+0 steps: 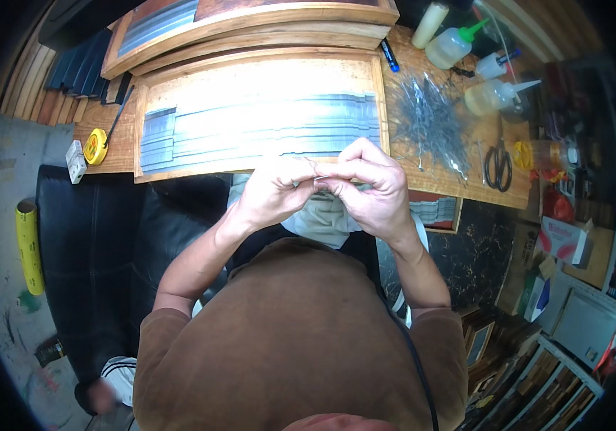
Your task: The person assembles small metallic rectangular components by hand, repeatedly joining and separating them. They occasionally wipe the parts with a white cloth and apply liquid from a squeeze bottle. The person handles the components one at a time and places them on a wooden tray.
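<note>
My left hand [275, 192] and my right hand [376, 188] meet at the fingertips in front of my chest. Both are closed in a pinch. A thin, pale sliver shows where the fingers come together, too small to name. Just beyond them lies a shallow wooden tray [260, 59], its near edge partly covered by my hands. Rows of thin grey strips [157, 140] overlap inside it, and glare washes out its middle. To the right of my right hand, a loose heap of thin dark wire-like pieces [430, 122] spreads over the wooden table.
Black-handled scissors [497, 167] lie on the right, near squeeze bottles [450, 49]. A yellow tape measure [95, 147] and a small white box [76, 162] sit at the left. More wooden trays [265, 34] are stacked behind. A black padded seat [89, 237] stands at left.
</note>
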The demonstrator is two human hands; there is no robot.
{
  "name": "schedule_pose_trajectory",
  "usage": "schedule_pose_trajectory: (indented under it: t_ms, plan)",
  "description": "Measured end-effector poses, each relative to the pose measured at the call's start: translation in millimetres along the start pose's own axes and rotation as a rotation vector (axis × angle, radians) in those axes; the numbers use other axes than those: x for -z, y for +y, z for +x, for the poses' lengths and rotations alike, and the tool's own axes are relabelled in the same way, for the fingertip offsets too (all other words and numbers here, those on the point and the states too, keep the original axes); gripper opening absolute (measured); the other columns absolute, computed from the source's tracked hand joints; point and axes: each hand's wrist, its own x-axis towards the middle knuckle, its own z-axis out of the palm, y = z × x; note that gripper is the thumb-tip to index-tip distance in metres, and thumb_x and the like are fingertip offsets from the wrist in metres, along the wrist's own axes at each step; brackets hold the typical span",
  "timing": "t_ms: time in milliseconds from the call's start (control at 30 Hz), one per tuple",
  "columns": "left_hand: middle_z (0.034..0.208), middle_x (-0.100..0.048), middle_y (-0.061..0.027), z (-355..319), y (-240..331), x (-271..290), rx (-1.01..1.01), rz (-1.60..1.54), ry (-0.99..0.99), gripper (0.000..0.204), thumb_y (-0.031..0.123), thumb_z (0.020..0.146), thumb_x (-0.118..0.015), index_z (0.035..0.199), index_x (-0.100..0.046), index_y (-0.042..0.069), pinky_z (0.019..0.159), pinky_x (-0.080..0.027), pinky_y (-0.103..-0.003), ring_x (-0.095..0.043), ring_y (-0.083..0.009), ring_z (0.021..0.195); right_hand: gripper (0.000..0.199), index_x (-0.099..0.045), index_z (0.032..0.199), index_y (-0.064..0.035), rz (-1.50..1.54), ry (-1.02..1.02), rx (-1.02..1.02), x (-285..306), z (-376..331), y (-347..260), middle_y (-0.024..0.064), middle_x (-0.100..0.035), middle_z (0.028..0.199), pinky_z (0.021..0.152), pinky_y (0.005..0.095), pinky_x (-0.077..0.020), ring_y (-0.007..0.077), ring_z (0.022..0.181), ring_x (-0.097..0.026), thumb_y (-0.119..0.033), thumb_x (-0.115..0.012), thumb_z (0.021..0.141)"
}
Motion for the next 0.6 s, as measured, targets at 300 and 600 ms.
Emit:
schedule_pose_trajectory:
  t_ms: [300,600]
  plan:
    - [0.071,-0.065,-0.0107,-4,-10,-7,-0.064,0.001,0.094,0.028,-0.008,0.086,-0.070,0.108,-0.080,0.006,0.059,-0.048,-0.030,-0.058,-0.0175,0.060,0.023,-0.083,0.102,-0.0058,-0.086,0.070,0.091,-8,-7,5,0.0065,-0.065,0.087,0.067,0.0296,-0.0511,0.0173,0.076,-0.064,0.004,-0.083,0.082]
    - [0.072,-0.070,-0.0130,-43,29,-7,0.155,0.033,0.078,0.023,0.001,0.091,-0.075,0.113,-0.079,0.005,0.058,-0.049,-0.026,-0.064,-0.0104,0.060,0.024,-0.080,0.104,-0.0039,-0.061,-0.028,0.087,-21,-28,-3,0.0074,-0.059,0.084,0.061,0.0320,-0.0478,0.0201,0.072,-0.060,-0.021,-0.084,0.089]
